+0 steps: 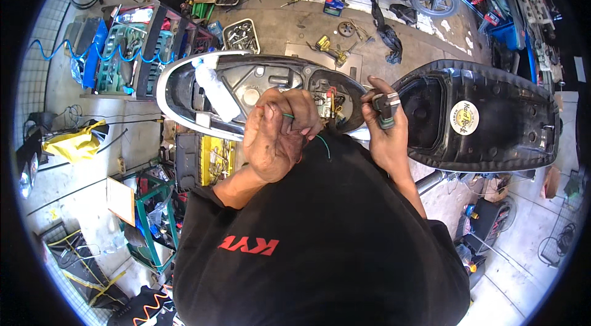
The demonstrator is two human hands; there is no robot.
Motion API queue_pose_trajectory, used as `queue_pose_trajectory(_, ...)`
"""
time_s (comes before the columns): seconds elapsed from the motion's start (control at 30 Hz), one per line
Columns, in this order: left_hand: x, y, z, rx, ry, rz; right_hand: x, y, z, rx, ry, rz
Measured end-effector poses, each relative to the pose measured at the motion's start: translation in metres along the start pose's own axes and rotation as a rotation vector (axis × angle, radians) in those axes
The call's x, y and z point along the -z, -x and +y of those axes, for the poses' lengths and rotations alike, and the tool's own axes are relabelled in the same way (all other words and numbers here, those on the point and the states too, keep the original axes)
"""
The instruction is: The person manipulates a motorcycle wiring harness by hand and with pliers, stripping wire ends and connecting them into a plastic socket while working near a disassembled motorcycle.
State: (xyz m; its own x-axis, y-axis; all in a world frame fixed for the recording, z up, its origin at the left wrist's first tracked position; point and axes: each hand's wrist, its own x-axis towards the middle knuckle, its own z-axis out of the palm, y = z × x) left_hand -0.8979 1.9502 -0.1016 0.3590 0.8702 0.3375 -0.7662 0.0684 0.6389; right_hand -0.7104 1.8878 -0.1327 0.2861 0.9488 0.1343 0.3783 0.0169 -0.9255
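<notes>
My left hand (pixel 274 132) is closed in front of my chest, fingers curled and pinched. A thin green wire (pixel 324 143) trails from its fingertips, and a bit of red wire shows at the knuckles. To the right, my right hand (pixel 389 135) grips a small dark part (pixel 386 106) with a pale band and a greenish lower end; its exact kind is unclear. Beyond both hands lies the opened body of a scooter (pixel 246 80), with wiring (pixel 329 101) exposed in its compartment. A white bottle (pixel 215 92) rests in the scooter's tray.
The raised black seat (pixel 505 123) extends to the right. Past the scooter, a yellow cordless drill (pixel 332 51), a metal tray of parts (pixel 241 36) and a blue container (pixel 333 6) are on the floor. A tool cart (pixel 132 49) stands left, near a yellow toolbox tray (pixel 215 160).
</notes>
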Motion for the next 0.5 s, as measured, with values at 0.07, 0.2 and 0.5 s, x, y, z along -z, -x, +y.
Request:
queue_pose_trajectory(0.07, -0.006, -0.002, 0.002, 0.053, 0.044, 0.044, 0.001, -0.002, -0.003, 0.01, -0.015, -0.053)
queue_pose_trajectory(0.2, -0.01, -0.006, 0.0, 0.16, 0.235, 0.165, 0.002, -0.001, -0.014, -0.199, -0.496, -0.153)
queue_pose_trajectory(0.5, -0.008, -0.023, -0.002, 0.043, 0.414, 0.127, -0.001, -0.006, -0.029, -0.21, -0.562, -0.206)
